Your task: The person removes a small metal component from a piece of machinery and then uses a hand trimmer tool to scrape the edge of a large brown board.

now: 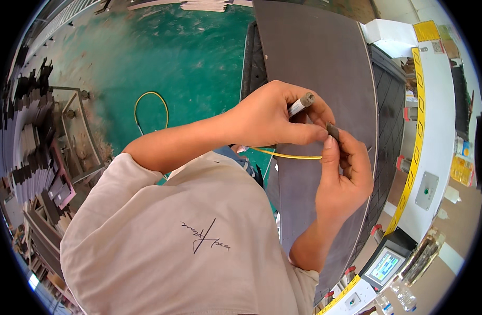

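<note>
A white marker-like stick (300,106), its print illegible, slants lengthwise over the bench (317,50), brown end pointing away and rightward, inside the curled left hand (276,116), whose closed fingertips meet the right hand (344,176)'s pinching grip at a small dark piece (333,131).

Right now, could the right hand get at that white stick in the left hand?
Probably yes: the right hand is close by, and one end of the white stick pokes out of the left hand uncovered. The right fingertips are on a small dark piece, though, so they may need to leave it first.
</note>
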{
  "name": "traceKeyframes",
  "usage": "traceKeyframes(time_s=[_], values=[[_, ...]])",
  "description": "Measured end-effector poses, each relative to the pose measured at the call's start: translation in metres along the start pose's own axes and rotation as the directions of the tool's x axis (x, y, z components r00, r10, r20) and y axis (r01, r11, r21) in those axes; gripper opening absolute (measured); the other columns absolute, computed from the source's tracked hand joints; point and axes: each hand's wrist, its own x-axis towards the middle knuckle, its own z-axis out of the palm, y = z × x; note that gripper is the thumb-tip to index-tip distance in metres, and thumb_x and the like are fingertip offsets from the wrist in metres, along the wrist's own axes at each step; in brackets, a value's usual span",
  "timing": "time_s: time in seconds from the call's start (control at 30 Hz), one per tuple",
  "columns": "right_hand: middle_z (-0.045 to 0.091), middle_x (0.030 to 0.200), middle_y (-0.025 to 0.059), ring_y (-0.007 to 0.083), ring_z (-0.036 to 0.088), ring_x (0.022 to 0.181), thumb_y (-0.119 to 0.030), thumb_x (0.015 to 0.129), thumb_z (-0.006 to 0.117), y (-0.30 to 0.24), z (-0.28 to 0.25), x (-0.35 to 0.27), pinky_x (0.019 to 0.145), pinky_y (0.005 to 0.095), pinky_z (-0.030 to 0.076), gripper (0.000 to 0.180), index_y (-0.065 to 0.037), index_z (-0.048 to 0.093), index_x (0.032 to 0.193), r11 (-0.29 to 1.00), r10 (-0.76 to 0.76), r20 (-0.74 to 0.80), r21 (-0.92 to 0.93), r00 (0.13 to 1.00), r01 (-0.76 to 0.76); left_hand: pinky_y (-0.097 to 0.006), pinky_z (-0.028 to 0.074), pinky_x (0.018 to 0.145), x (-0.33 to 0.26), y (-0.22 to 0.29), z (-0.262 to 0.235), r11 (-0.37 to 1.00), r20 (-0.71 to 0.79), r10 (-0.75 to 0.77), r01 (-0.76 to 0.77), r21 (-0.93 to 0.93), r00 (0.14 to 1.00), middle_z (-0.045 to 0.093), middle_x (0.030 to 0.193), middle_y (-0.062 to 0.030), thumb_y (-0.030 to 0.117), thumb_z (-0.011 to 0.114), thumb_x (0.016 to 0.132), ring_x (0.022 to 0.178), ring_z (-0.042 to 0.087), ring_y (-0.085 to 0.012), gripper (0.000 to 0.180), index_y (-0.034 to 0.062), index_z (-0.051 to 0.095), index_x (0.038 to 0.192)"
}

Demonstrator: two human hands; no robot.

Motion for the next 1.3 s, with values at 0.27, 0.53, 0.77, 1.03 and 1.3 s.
traceKeyframes(time_s=[0.27, 0.53, 0.77, 1.03, 1.3], values=[[0.066, 0.083, 0.0066, 0.0150, 0.062, 0.068, 0.002, 0.091, 0.075, 0.004, 0.011, 0.015, 0.061, 0.0283, 0.050, 0.011, 0.000, 0.072, 0.102, 0.994, -0.048, 0.041, 0.095, 0.998, 0.044, -0.022, 0.046, 0.063, 0.003, 0.017, -0.010, 0.991, -0.088, 0.019, -0.007, 0.136, 0.996, 0.072, 0.080, 0.0013, 0.016, 0.081, 0.089, 0.072, 0.058, -0.0036, 0.016, 0.0017, 0.079, 0.096], [0.063, 0.080, 0.0068, 0.0165, 0.058, 0.063, 0.003, 0.089, 0.076, 0.016, -0.005, 0.022, 0.057, 0.0305, 0.046, 0.012, 0.000, 0.072, 0.100, 0.992, -0.120, 0.062, 0.053, 0.991, 0.117, -0.022, 0.047, 0.062, 0.011, 0.025, 0.008, 0.989, -0.113, -0.069, 0.083, 0.119, 0.991, 0.071, 0.078, 0.0011, 0.012, 0.078, 0.087, 0.071, 0.059, -0.0043, 0.013, 0.0002, 0.079, 0.092], [0.067, 0.089, 0.0088, 0.0174, 0.062, 0.072, 0.004, 0.096, 0.068, 0.031, -0.007, 0.033, 0.063, 0.0296, 0.049, 0.009, 0.002, 0.069, 0.104, 0.974, -0.196, 0.033, 0.120, 0.980, 0.191, -0.024, 0.048, 0.061, 0.017, 0.004, 0.003, 0.931, -0.279, 0.075, 0.033, 0.364, 0.957, 0.073, 0.077, -0.0019, 0.012, 0.076, 0.088, 0.068, 0.060, -0.0057, 0.012, 0.0041, 0.079, 0.096], [0.068, 0.089, 0.0077, 0.0163, 0.062, 0.072, -0.004, 0.096, 0.074, 0.014, 0.045, 0.069, 0.060, 0.0296, 0.048, 0.010, -0.003, 0.070, 0.105, 0.933, -0.331, 0.219, 0.225, 0.918, 0.283, -0.033, 0.053, 0.075, -0.001, 0.011, -0.058, 0.861, -0.106, 0.051, 0.010, 0.509, 0.993, 0.075, 0.108, -0.0044, 0.035, 0.084, 0.088, 0.090, 0.067, -0.0195, 0.037, 0.0093, 0.075, 0.114], [0.065, 0.077, 0.0062, 0.0229, 0.060, 0.066, -0.011, 0.087, 0.082, -0.009, 0.153, 0.130, 0.056, 0.0346, 0.047, 0.016, -0.004, 0.071, 0.096, 0.923, -0.375, 0.276, 0.024, 0.885, 0.384, -0.041, 0.054, 0.083, 0.022, -0.010, -0.186, 0.891, 0.152, 0.064, -0.125, 0.437, 0.986, 0.072, 0.116, -0.0128, 0.046, 0.062, 0.102, 0.102, 0.069, -0.0293, 0.053, 0.0021, 0.066, 0.131]])
